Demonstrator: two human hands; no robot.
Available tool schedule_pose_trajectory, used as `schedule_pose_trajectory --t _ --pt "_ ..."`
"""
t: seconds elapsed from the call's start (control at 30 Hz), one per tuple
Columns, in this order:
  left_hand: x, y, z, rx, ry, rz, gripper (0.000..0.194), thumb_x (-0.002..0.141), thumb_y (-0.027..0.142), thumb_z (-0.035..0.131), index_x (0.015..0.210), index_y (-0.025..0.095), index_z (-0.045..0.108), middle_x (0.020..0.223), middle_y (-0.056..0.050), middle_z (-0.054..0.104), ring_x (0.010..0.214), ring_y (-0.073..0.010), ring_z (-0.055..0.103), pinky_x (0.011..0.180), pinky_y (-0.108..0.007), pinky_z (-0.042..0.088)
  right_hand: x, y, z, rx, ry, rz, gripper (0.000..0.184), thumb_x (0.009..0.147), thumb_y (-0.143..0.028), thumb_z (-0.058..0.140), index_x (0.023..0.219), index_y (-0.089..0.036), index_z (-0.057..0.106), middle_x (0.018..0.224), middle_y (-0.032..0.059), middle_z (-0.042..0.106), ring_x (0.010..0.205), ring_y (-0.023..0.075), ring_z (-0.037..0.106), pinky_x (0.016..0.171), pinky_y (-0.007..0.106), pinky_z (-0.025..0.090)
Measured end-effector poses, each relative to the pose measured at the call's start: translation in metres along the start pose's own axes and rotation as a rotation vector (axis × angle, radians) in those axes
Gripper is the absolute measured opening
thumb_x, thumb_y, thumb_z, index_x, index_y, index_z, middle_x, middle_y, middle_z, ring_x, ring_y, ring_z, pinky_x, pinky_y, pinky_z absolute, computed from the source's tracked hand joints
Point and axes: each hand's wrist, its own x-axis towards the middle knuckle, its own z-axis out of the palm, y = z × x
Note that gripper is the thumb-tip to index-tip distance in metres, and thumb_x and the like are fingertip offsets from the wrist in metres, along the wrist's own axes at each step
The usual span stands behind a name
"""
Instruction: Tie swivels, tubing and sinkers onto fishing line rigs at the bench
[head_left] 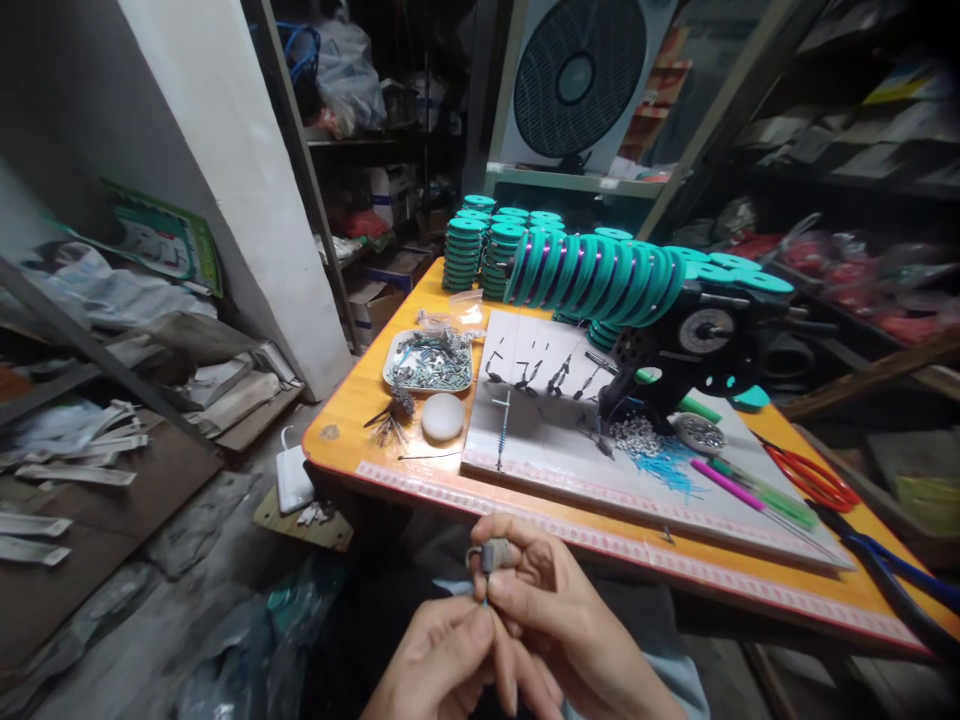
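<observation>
In front of the table's near edge, my left hand [450, 645] and my right hand [544, 595] meet fingertip to fingertip. Both are closed in a pinch around something thin and bluish, too small to name. A small grey piece [495, 555] sits at the bent index finger of my right hand; whether it is a wrap on the finger or a held part, I cannot tell. Beyond the hands lies a pale board [547, 475] bearing a short rod with a blue coil [502, 430], several dark wire pieces, blue bits [667, 470] and small silvery beads [634, 437].
A black winding machine [705, 340] carrying teal spools [600, 275] stands on the orange table [337, 420]. A tray of small parts [427, 362] and a round white lid [442, 416] lie left. Screwdrivers [739, 490], red-handled pliers [814, 478] and blue-handled pliers [900, 565] lie right.
</observation>
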Motion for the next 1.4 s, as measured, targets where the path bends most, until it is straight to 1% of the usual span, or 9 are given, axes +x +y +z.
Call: schedule_pose_trajectory --t 0.13,0.23,0.3,0.47,0.57,0.77,0.97,1.2,1.4 --pt "0.0 0.02 -0.008 0.318 0.007 0.031 0.051 0.096 0.053 0.05 0.068 0.015 0.07 0.067 -0.012 0.075 0.075 -0.0254 0.067 0.079 -0.036 0.049 -0.001 -0.008 -0.001 -0.248 0.024 -0.057 0.046 0.073 -0.039 0.086 0.107 -0.019 0.061 0.073 -0.0027 0.059 0.052 0.0051 0.047 0.046 0.015 0.032" --pt "0.014 0.048 -0.011 0.67 0.251 0.249 0.035 0.095 0.042 0.059 0.076 0.016 0.071 0.074 -0.004 0.068 0.074 -0.0163 0.06 0.072 -0.024 0.044 -0.005 -0.021 0.001 -0.596 0.084 -0.125 0.031 0.082 -0.038 0.077 0.103 -0.021 0.061 0.078 -0.0008 0.06 0.064 0.0103 0.054 0.056 0.02 0.039" --pt "0.034 0.064 -0.006 0.528 0.37 0.341 0.02 0.095 0.034 0.062 0.102 0.018 0.072 0.087 -0.003 0.069 0.084 -0.0155 0.061 0.08 -0.023 0.045 -0.01 -0.032 0.001 -0.884 0.12 -0.201 0.018 0.089 -0.033 0.069 0.101 -0.022 0.063 0.084 0.0015 0.064 0.072 0.0139 0.058 0.063 0.024 0.043" --pt "0.087 0.078 0.011 0.185 0.188 0.22 0.031 0.096 0.032 0.055 0.116 0.01 0.063 0.089 -0.009 0.07 0.066 -0.0149 0.064 0.062 -0.027 0.052 -0.011 -0.077 -0.006 -1.416 0.152 -0.339 0.014 0.089 -0.028 0.066 0.1 -0.023 0.072 0.08 0.005 0.071 0.069 0.0192 0.063 0.064 0.029 0.044" --pt "0.1 0.079 0.013 0.145 0.162 0.166 0.031 0.092 0.035 0.062 0.106 0.008 0.066 0.074 -0.004 0.065 0.051 -0.0084 0.053 0.046 -0.019 0.042 0.007 -0.114 -0.005 -1.061 0.262 -0.39 0.022 0.09 -0.034 0.067 0.105 -0.019 0.071 0.066 0.0019 0.067 0.05 0.0125 0.056 0.047 0.022 0.037" --pt "0.099 0.082 0.015 0.166 0.148 0.132 0.031 0.083 0.042 0.072 0.087 0.012 0.067 0.053 0.005 0.053 0.038 -0.0023 0.031 0.035 -0.012 0.019 0.061 -0.156 0.011 -0.528 -0.006 -0.148 0.036 0.096 -0.037 0.052 0.118 -0.011 0.063 0.059 0.0033 0.069 0.028 0.0069 0.043 0.029 0.016 0.028" --pt "0.095 0.074 0.029 0.138 0.187 0.245 0.036 0.079 0.042 0.075 0.065 0.012 0.062 0.044 0.004 0.052 0.036 -0.0006 0.031 0.037 -0.012 0.02 0.076 -0.149 0.028 -0.263 -0.027 -0.069 0.042 0.097 -0.041 0.05 0.061 -0.02 0.043 0.047 -0.0038 0.057 0.025 0.0026 0.035 0.024 0.01 0.022" --pt "0.083 0.066 0.04 0.036 0.212 0.268 0.032 0.08 0.04 0.073 0.068 0.013 0.061 0.042 0.006 0.053 0.032 0.0014 0.025 0.035 -0.01 0.019 0.076 -0.14 0.042 -0.137 0.059 -0.108 0.046 0.091 -0.041 0.06 0.058 -0.021 0.035 0.039 -0.0087 0.047 0.022 0.0017 0.029 0.022 0.01 0.02" --pt "0.075 0.062 0.041 0.018 0.186 0.212 0.033 0.081 0.041 0.072 0.068 0.012 0.063 0.045 0.001 0.063 0.027 -0.0023 0.043 0.03 -0.01 0.028 0.076 -0.141 0.037 -0.14 0.074 -0.106 0.046 0.092 -0.041 0.059 0.058 -0.021 0.035 0.04 -0.0088 0.046 0.023 0.0018 0.028 0.022 0.01 0.017"
